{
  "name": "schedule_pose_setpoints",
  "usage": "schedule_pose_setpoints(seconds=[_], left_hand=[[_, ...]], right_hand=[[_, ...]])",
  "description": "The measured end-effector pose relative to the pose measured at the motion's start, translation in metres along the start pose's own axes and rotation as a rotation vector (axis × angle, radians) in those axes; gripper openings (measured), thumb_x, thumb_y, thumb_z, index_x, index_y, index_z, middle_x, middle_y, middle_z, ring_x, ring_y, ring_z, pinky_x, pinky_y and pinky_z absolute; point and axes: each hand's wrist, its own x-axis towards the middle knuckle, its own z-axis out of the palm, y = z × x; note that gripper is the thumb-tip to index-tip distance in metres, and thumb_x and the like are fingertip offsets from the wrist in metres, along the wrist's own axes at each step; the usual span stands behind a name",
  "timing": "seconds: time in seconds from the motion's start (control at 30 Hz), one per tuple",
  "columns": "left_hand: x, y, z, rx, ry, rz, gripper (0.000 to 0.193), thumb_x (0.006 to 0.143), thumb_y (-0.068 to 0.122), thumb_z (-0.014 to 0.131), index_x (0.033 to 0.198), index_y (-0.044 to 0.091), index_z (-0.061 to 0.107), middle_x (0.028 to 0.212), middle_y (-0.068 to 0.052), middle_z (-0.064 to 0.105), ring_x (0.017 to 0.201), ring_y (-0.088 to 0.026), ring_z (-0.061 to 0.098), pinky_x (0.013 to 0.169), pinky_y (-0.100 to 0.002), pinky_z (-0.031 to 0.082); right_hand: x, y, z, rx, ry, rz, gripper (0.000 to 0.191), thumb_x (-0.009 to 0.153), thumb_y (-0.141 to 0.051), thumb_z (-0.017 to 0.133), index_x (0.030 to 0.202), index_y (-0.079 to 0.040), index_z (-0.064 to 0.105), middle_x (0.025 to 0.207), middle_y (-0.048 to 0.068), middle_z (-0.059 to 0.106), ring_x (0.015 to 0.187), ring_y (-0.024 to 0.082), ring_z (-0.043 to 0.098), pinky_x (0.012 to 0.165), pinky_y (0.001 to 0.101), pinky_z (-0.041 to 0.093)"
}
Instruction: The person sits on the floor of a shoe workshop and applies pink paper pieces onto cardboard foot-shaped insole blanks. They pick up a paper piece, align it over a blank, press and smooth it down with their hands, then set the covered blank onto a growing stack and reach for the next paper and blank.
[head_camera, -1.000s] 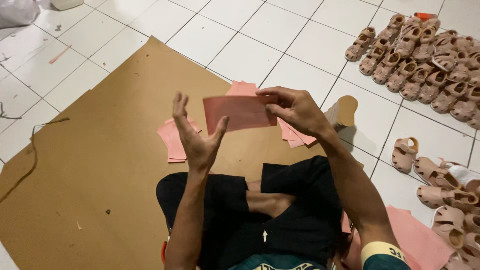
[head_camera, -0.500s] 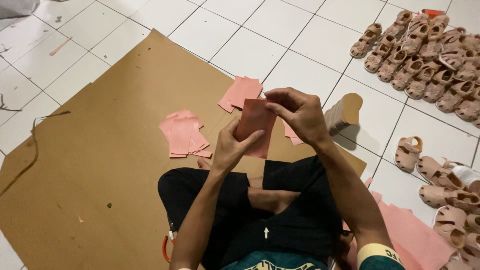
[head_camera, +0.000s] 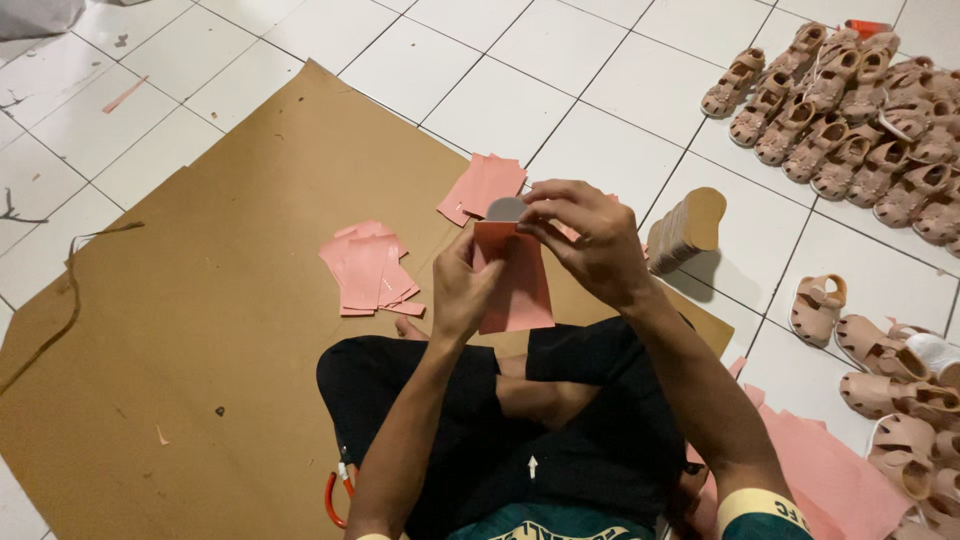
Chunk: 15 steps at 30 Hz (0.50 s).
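Both hands hold one pink sheet piece (head_camera: 516, 285) upright in front of my crossed legs. My left hand (head_camera: 462, 288) grips its left side. My right hand (head_camera: 590, 240) pinches its top edge, where a small grey rounded piece (head_camera: 506, 209) sticks up behind the sheet. Below the sheet my legs in black trousers (head_camera: 500, 410) rest on a brown cardboard sheet (head_camera: 200, 330).
Two small piles of pink cut pieces lie on the cardboard, one at the left (head_camera: 367, 270) and one further back (head_camera: 484, 186). A stack of tan insoles (head_camera: 686, 228) stands to the right. Many tan sandals (head_camera: 860, 100) cover the tiled floor at right. Red-handled pliers (head_camera: 336, 490) lie by my left leg.
The pink piece has been turned from lying wide to standing upright. My left hand, open and apart a second ago, now grips it. A grey piece now shows at its top.
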Motion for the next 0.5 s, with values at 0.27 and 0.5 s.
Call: schedule_pose_setpoints(seconds=[0.27,0.5], left_hand=[[-0.0024,-0.0010,-0.0051,-0.083,-0.122,-0.069,0.035,0.093,0.010,0.075,0.125,-0.002,0.068,0.104,-0.009,0.077,0.092,-0.013,0.074,0.080,-0.027,0.061],[-0.0015,0.0002,-0.0030,-0.170,-0.129,-0.093,0.036,0.094,0.014,0.076,0.124,-0.003,0.067,0.104,-0.010,0.077,0.092,-0.014,0.074,0.080,-0.028,0.063]], right_hand=[[0.0036,0.0049,-0.0056,0.191,-0.024,0.225,0.014,0.093,-0.012,0.079,0.105,-0.005,0.078,0.104,0.009,0.079,0.095,0.016,0.078,0.085,0.0283,0.064],[0.0084,0.0004,-0.0091,0.239,-0.080,0.389,0.016,0.093,-0.015,0.076,0.104,-0.004,0.079,0.095,0.008,0.080,0.086,0.015,0.079,0.080,0.0277,0.066]])
